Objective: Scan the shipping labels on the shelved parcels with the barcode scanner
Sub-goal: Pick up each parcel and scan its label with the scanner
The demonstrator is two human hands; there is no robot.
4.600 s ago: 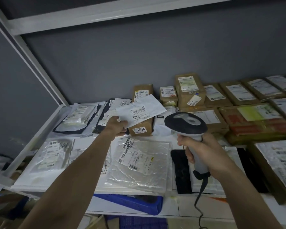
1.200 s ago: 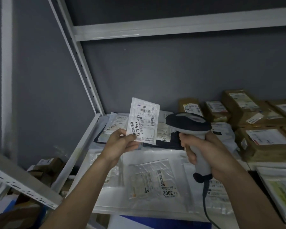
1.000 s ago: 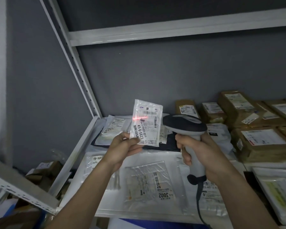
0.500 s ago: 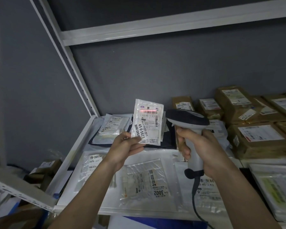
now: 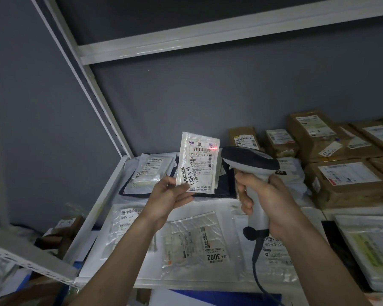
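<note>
Head view, change: the red scan light, which half a second before lay as a band across the top barcode, had shrunk to a small red dot [image 5: 215, 148] at that barcode's right end on the small clear plastic mailer pouch with a white shipping label [image 5: 197, 162].
Head view, meaning: I judged the read of this label finished or just ending, so the pouch was likely due back on the white metal shelf [image 5: 102, 196], with the flat clear bag marked 3002 [image 5: 195, 244] and the brown cardboard boxes [image 5: 349, 182] left to scan.
Head view, parcel: the pouch stood nearly upright in the air above the shelf's left rear, label toward the camera, just left of the scanner head.
Head view, left hand [image 5: 168, 200]: raised, palm up, thumb and fingers pinching the pouch's lower left corner.
Head view, right hand [image 5: 268, 204]: fingers wrapped around the handle of the white corded barcode scanner with a dark head [image 5: 250, 162], its nose aimed left at the label; trigger finger hidden, cable hanging below.
</note>
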